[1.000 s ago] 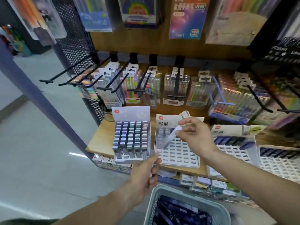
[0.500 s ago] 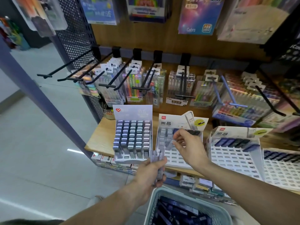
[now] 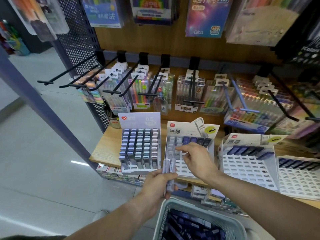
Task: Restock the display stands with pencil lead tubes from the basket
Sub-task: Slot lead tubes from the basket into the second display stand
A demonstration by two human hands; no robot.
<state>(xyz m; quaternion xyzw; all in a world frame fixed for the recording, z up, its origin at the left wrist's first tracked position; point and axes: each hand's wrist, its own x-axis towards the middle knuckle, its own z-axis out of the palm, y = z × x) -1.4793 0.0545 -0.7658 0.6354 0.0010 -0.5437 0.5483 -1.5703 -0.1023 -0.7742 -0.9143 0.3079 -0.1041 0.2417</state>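
My left hand (image 3: pixel 158 183) grips a small bundle of pale clear pencil lead tubes (image 3: pixel 169 168), held upright in front of the shelf edge. My right hand (image 3: pixel 197 158) reaches over the middle white display stand (image 3: pixel 187 169). Its index finger and thumb pinch a clear tube (image 3: pixel 178 152) standing in a slot of the stand's upper left rows. The stand's top row holds clear and dark blue tubes, and its lower slots are bare. At the bottom, the pale green basket (image 3: pixel 165 212) holds several dark blue tubes (image 3: pixel 190 227).
A full grey stand (image 3: pixel 140 149) sits to the left of the middle one. Two mostly bare white stands (image 3: pixel 249 168) (image 3: pixel 297 181) sit to the right on the wooden shelf (image 3: pixel 105 148). Black hooks (image 3: pixel 110 91) with hanging pen packs jut out above.
My right hand has carried a clear tube down from above the middle stand into its upper left slots. My left hand has risen with its bundle towards the stand.
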